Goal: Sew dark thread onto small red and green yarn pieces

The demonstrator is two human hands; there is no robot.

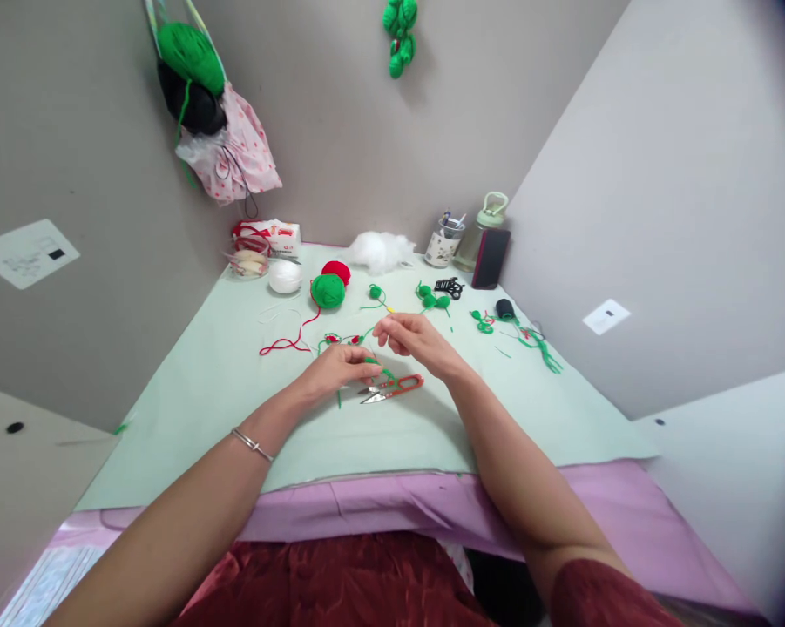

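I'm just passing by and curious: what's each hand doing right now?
Left hand: closed, fingertips pinching a small green yarn piece.
Right hand: fingers curled in; whether they grip anything can't be told.

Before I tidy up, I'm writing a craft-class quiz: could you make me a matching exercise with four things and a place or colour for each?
1. Small green yarn piece
2. Snips
3. Phone
4. White fluff

A. Upright beside the bottle
B. Orange-handled
C. Immediately left of the pen holder
D. At the left hand

Pairs: 1-D, 2-B, 3-A, 4-C
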